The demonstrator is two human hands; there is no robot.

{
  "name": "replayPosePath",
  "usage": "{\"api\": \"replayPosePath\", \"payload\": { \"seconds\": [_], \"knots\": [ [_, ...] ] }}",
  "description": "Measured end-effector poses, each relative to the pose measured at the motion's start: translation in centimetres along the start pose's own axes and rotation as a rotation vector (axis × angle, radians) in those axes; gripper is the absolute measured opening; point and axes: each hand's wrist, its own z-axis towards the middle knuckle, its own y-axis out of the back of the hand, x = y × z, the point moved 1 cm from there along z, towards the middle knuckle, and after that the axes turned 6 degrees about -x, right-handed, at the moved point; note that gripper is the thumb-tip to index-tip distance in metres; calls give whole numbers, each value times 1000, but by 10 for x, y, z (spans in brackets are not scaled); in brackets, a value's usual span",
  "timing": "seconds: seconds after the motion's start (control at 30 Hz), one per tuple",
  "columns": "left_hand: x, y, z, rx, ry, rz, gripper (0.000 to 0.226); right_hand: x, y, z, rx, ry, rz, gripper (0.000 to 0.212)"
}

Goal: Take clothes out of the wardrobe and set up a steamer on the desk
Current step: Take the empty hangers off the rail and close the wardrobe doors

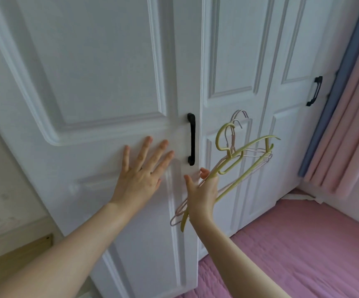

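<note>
White panelled wardrobe doors (101, 67) fill the view. My left hand (141, 175) lies flat with spread fingers on the left door, just left of its black handle (191, 139). My right hand (203, 193) holds a bunch of empty clothes hangers (242, 155), one yellow and a few pale pink, in front of the neighbouring door. Its thumb and index finger stick out while the other fingers curl round the hangers. No clothes and no steamer are in view.
A further wardrobe door on the right carries another black handle (314, 90). Blue and pink curtains (346, 117) hang at the far right. A pink bedspread (292, 250) lies below the doors. Pale wall and a wooden edge (13, 248) are at the left.
</note>
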Motion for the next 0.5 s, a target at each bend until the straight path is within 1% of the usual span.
{"api": "replayPosePath", "payload": {
  "seconds": [0.07, 0.17, 0.5],
  "knots": [
    [2, -7, 0, 5, -2, 6, 82, -1, -3, 5, -21, 12, 17, 32],
    [4, -15, 2, 17, 8, 21, 85, -1, -9, 7, 7, 31, 36, 34],
    [16, -34, 9, 55, 3, 57, 78, -3, -47, 10, 95, 40, 76, 48]
  ]
}}
